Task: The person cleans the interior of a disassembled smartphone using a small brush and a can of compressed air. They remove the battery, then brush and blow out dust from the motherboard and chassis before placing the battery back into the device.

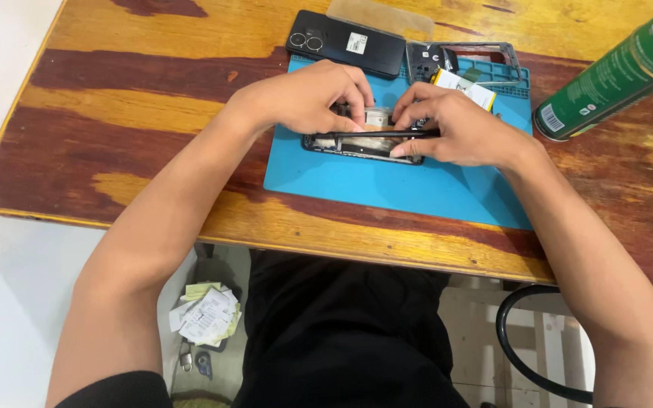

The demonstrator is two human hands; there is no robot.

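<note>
Opened phone chassis (362, 143) lies on blue repair mat (387, 185), mid-surface. Left hand (304, 97) pinches inner part; right hand (459, 128) grips frame edge. Step in hand: internals disassembly. Next calls for careful prying.

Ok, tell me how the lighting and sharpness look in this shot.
Head view: even, soft light, with faint shadows under the left hand and right hand; mild glare on the wooden table; green spray can slightly stretched at the edge; the opened phone is reasonably sharp.
</note>
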